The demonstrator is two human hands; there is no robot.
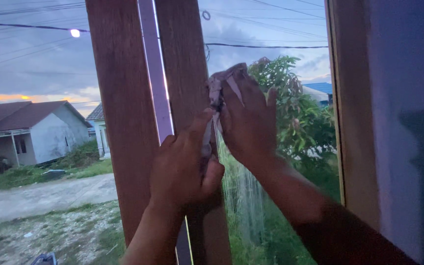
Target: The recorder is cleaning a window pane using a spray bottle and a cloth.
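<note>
So the cloth (pixel 218 93) is a pale, crumpled rag, bunched up against the window right where the glass pane (pixel 251 196) meets the brown wooden frame post (pixel 185 59); it sits about mid-height in the view, with a twisted tail of it trailing down along the edge of the post; the right hand (pixel 249 120) is pressed flat over the top part of it, palm toward the glass, fingers stretched upward and lying close together on the rag, so it's pinned under the hand rather than gripped in a fist; the left hand (pixel 182 169) is lower down and just beside it, fingers curled shut around the dangling tail of the cloth and around the edge of the post, thumb up near the other wrist; both forearms come up from the bottom of the view, the right one in a dark sleeve (pixel 354 240); there are wet-looking streaks running down the pane below the hands; a second wooden post (pixel 123 122) stands just left of the first with a narrow pale strip (pixel 155 73) between them; on the far right there's a lighter wooden frame (pixel 347 122) and a pale wall (pixel 408 122); outside, a leafy tree (pixel 300 113), a house with a reddish roof (pixel 25 130), a gravel road (pixel 40 196), overhead wires and a dusky cloudy sky with one lit lamp (pixel 75 33).
</note>
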